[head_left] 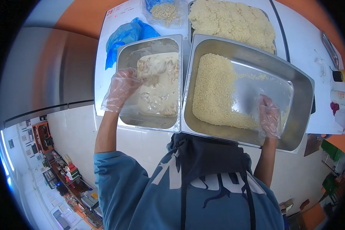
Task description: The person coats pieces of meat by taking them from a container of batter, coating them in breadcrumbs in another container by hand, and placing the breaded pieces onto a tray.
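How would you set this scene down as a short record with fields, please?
Left pan: metal; pale liquid with pieces in it
Right pan: metal; pale crumbs heaped toward its left side, floor partly bare
Left hand: clear-gloved, over the left pan, fingers at a coated piece; grip unclear
Right hand: clear-gloved, inside the right pan; hold unclear
Beyond pans: blue bag; pale, crumbly-looking food on a tray

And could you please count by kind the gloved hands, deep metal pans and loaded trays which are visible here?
Gloved hands: 2 (left hand, right hand)
Deep metal pans: 2 (left pan, right pan)
Loaded tray: 1
Total: 5
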### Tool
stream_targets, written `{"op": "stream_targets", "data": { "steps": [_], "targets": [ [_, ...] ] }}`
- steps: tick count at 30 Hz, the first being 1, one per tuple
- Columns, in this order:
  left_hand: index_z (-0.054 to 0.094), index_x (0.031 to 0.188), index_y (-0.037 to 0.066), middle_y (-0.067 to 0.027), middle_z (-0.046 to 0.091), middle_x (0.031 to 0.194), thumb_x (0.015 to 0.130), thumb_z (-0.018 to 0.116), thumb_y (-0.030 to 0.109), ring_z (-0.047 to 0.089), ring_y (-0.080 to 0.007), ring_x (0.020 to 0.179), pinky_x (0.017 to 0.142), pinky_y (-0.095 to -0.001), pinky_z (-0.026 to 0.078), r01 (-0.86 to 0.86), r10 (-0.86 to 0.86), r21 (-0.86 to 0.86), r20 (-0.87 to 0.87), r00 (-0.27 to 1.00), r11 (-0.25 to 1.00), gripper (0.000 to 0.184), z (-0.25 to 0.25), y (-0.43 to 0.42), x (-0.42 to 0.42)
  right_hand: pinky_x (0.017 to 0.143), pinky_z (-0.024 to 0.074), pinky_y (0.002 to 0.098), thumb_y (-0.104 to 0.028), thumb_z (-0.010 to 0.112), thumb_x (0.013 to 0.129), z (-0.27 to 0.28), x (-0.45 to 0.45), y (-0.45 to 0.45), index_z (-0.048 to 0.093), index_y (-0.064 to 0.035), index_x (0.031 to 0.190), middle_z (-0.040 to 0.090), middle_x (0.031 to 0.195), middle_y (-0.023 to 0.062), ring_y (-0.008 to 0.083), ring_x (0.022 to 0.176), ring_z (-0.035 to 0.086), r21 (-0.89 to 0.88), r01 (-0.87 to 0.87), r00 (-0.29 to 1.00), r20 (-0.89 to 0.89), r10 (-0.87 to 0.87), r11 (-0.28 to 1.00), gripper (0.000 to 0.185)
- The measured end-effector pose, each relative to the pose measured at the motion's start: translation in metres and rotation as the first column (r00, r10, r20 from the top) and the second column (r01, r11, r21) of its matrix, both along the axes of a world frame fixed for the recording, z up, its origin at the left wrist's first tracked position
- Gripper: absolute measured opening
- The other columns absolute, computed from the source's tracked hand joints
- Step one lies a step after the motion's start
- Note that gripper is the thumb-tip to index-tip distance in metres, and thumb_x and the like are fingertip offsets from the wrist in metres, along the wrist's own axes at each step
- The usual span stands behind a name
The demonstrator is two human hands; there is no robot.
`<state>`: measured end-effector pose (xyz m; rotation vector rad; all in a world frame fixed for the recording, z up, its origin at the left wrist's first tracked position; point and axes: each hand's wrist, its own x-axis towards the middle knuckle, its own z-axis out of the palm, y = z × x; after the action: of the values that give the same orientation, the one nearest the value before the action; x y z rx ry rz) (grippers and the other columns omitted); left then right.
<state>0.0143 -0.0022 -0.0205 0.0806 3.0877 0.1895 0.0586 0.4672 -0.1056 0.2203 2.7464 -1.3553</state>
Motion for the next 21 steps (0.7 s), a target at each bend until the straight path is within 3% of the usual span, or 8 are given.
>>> {"op": "stream_targets", "data": {
  "steps": [2, 5, 8, 11, 14, 17, 20, 21],
  "targets": [
    [0.069, 0.087, 0.002, -0.0167, 0.068, 0.081, 0.072, 0.078, 0.016, 0.067, -0.0312, 0.077, 0.071, -0.0398, 0.054, -0.093, 0.097, -0.042, 0.123, 0.988, 0.995, 0.023, 0.012, 0.01, -0.001, 0.068, 0.0466, 0.0284, -0.02, 0.057, 0.092, -0.008, 0.002, 0.002, 0.064, -0.0004, 0.115, 0.063, 0.082, 0.0061, 0.0121, 0.075, 0.057, -0.028, 0.004, 0.999, -0.047, -0.005, 1.0, 0.031],
    [0.07, 0.09, 0.003, -0.0169, 0.069, 0.085, 0.072, 0.079, 0.016, 0.067, -0.0313, 0.078, 0.072, -0.0399, 0.054, -0.133, 0.129, 0.009, 0.165, 0.978, 0.991, 0.025, 0.025, 0.015, 0.003, 0.069, 0.0463, 0.028, -0.019, 0.058, 0.092, -0.005, 0.0, 0.004, 0.064, -0.0013, 0.115, 0.064, 0.083, 0.0063, 0.0125, 0.077, 0.058, 0.031, -0.027, 1.0, -0.006, 0.027, 0.999, 0.029],
    [0.067, 0.079, 0.003, -0.0166, 0.066, 0.076, 0.068, 0.078, 0.018, 0.065, -0.0332, 0.073, 0.066, -0.0409, 0.053, 0.049, -0.047, 0.044, -0.034, 0.998, 0.998, 0.021, 0.023, 0.011, 0.01, 0.07, 0.0465, 0.028, -0.019, 0.057, 0.093, 0.006, -0.001, -0.001, 0.065, -0.0019, 0.114, 0.065, 0.085, 0.0074, 0.0135, 0.078, 0.059, 0.036, -0.001, 0.998, 0.069, -0.002, 0.999, 0.028],
    [0.071, 0.095, 0.003, -0.0167, 0.069, 0.09, 0.071, 0.08, 0.019, 0.068, -0.0319, 0.082, 0.075, -0.0393, 0.054, -0.023, 0.023, -0.009, 0.078, 0.997, 1.0, 0.03, 0.022, 0.016, 0.011, 0.07, 0.047, 0.0288, -0.02, 0.056, 0.093, 0.0, -0.001, -0.001, 0.066, -0.0016, 0.113, 0.066, 0.086, 0.0086, 0.0148, 0.078, 0.06, 0.009, 0.006, 1.0, 0.004, -0.006, 1.0, 0.029],
    [0.07, 0.096, 0.003, -0.0165, 0.069, 0.089, 0.07, 0.081, 0.021, 0.068, -0.0324, 0.083, 0.076, -0.0391, 0.054, -0.102, 0.106, -0.033, 0.16, 0.981, 0.994, 0.034, 0.011, 0.02, 0.01, 0.071, 0.0475, 0.0298, -0.022, 0.055, 0.094, 0.001, -0.001, 0.0, 0.066, -0.0009, 0.112, 0.067, 0.087, 0.01, 0.0161, 0.078, 0.061, 0.043, 0.021, 0.998, 0.056, -0.023, 0.999, 0.03],
    [0.07, 0.098, 0.002, -0.0159, 0.069, 0.087, 0.069, 0.082, 0.022, 0.068, -0.0319, 0.082, 0.075, -0.0392, 0.054, 0.016, -0.013, -0.045, 0.065, 0.998, 0.999, 0.037, 0.003, 0.011, 0.017, 0.07, 0.0479, 0.0302, -0.021, 0.056, 0.093, -0.006, 0.001, 0.002, 0.066, -0.0012, 0.113, 0.067, 0.087, 0.0104, 0.0167, 0.077, 0.062, 0.031, 0.027, 1.0, -0.007, -0.027, 0.999, 0.03],
    [0.069, 0.099, 0.002, -0.0155, 0.069, 0.087, 0.069, 0.082, 0.021, 0.067, -0.0314, 0.084, 0.076, -0.0393, 0.054, -0.015, 0.011, 0.03, 0.122, 0.992, 0.999, 0.038, -0.002, 0.007, 0.017, 0.07, 0.0482, 0.0306, -0.02, 0.056, 0.092, 0.001, 0.002, 0.001, 0.065, -0.0017, 0.114, 0.067, 0.086, 0.01, 0.0165, 0.075, 0.061, 0.041, 0.018, 1.0, 0.021, -0.019, 0.999, 0.03],
    [0.067, 0.091, 0.003, -0.016, 0.067, 0.083, 0.068, 0.081, 0.021, 0.066, -0.0322, 0.08, 0.072, -0.0403, 0.053, 0.026, -0.028, 0.027, 0.065, 0.997, 0.999, 0.031, -0.004, 0.007, 0.019, 0.069, 0.0483, 0.0307, -0.02, 0.056, 0.092, -0.003, 0.002, 0.003, 0.065, -0.002, 0.114, 0.067, 0.086, 0.0098, 0.0162, 0.075, 0.061, 0.012, 0.004, 1.0, 0.006, -0.004, 1.0, 0.03]
  ]
}}
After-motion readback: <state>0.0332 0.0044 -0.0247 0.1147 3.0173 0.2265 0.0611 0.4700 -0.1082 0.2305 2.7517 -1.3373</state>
